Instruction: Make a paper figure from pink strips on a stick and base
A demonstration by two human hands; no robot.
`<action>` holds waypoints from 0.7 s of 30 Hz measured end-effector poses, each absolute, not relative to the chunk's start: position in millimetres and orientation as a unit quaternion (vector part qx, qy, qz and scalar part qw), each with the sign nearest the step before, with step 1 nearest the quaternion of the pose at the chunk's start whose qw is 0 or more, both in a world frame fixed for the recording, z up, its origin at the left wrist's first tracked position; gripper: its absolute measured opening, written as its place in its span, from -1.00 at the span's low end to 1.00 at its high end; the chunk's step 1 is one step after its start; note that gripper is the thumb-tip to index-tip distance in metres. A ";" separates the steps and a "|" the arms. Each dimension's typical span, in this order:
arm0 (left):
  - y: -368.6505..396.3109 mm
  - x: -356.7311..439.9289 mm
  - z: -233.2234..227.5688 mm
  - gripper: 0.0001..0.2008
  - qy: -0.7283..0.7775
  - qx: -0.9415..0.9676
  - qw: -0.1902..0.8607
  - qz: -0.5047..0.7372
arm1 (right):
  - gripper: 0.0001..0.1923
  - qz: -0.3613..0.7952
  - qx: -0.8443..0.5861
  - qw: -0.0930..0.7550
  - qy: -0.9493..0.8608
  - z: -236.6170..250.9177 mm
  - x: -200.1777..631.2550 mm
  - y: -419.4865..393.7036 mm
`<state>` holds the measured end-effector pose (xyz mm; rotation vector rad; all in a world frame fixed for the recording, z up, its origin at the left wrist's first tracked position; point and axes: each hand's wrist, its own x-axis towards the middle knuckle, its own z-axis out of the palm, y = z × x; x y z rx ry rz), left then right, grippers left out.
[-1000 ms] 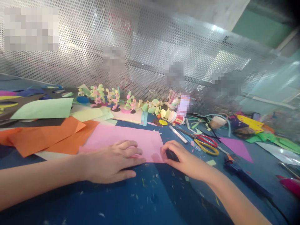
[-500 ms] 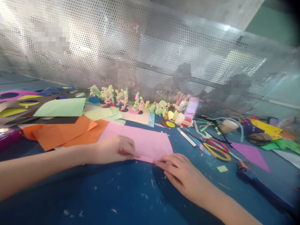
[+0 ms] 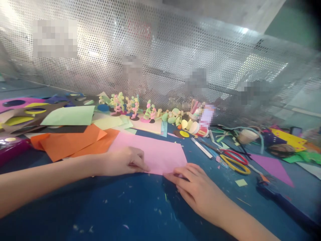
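A sheet of pink paper (image 3: 160,152) lies flat on the blue table top. At its near edge, my left hand (image 3: 127,160) is closed, with the fingers curled and the fingertips pressed on the paper's margin. My right hand (image 3: 194,184) has its thumb and fingers gathered at the near right corner of the same sheet. Both hands hold the paper's edge, with a short stretch of it showing between them. What lies right under the fingertips is hidden.
Orange paper (image 3: 70,142) and a pale green sheet (image 3: 69,115) lie to the left. Small paper figures (image 3: 135,108) stand behind. Scissors (image 3: 235,162), a glue gun (image 3: 281,197), a white-and-red tub (image 3: 199,129) and purple paper (image 3: 273,167) are on the right. A perforated metal screen (image 3: 160,60) stands behind everything.
The view has shifted slightly, so things sit a little farther right. Both hands stay at the pink paper's near edge, with only slight finger movement; the narrow strip there looks flatter.
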<state>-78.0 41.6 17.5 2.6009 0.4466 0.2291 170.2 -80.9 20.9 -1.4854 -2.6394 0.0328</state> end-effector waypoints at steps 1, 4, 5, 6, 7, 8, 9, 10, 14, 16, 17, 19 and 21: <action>40.8 -78.4 17.9 -0.73 0.162 0.955 0.235 0.079 | -0.57 0.010 -0.489 0.054 -0.870 22.2 167.7 -80.2; 39.2 -79.1 19.5 -0.72 0.159 0.961 0.217 0.062 | -0.58 -0.002 -0.484 0.051 -0.873 25.0 159.6 -78.1; 39.1 -79.3 19.9 -0.71 0.159 0.962 0.214 0.058 | -0.58 -0.008 -0.484 0.050 -0.873 25.3 157.5 -77.5; 39.3 -79.7 20.1 -0.71 0.159 0.963 0.213 0.056 | -0.59 -0.012 -0.485 0.050 -0.873 25.2 156.0 -77.1; 39.8 -80.3 20.2 -0.71 0.158 0.963 0.212 0.056 | -0.59 -0.015 -0.485 0.049 -0.873 24.8 155.3 -76.7; 40.3 -81.2 20.2 -0.71 0.157 0.963 0.212 0.057 | -0.58 -0.018 -0.485 0.049 -0.873 24.2 155.2 -76.5; 41.0 -82.5 20.1 -0.71 0.158 0.963 0.212 0.058 | -0.57 -0.021 -0.485 0.048 -0.873 23.4 155.5 -76.2; 41.8 -84.1 19.8 -0.71 0.159 0.962 0.213 0.058 | -0.56 -0.023 -0.484 0.048 -0.873 22.6 156.0 -76.1; 45.2 -90.8 17.8 -0.74 0.165 0.956 0.231 0.077 | -0.53 -0.019 -0.470 0.064 -0.880 20.6 152.7 -75.7; 46.9 -92.4 16.4 -0.76 0.163 0.952 0.243 0.094 | -0.57 -0.001 -0.460 0.083 -0.884 20.5 146.2 -75.2; 47.6 -92.5 15.8 -0.77 0.161 0.950 0.248 0.100 | -0.58 0.012 -0.458 0.090 -0.884 20.6 142.4 -74.7; 48.7 -91.9 14.8 -0.78 0.157 0.948 0.257 0.103 | -0.57 0.034 -0.460 0.092 -0.882 20.8 135.2 -73.3; 49.3 -91.7 14.4 -0.79 0.156 0.947 0.262 0.102 | -0.55 0.044 -0.460 0.082 -0.883 21.1 130.6 -71.1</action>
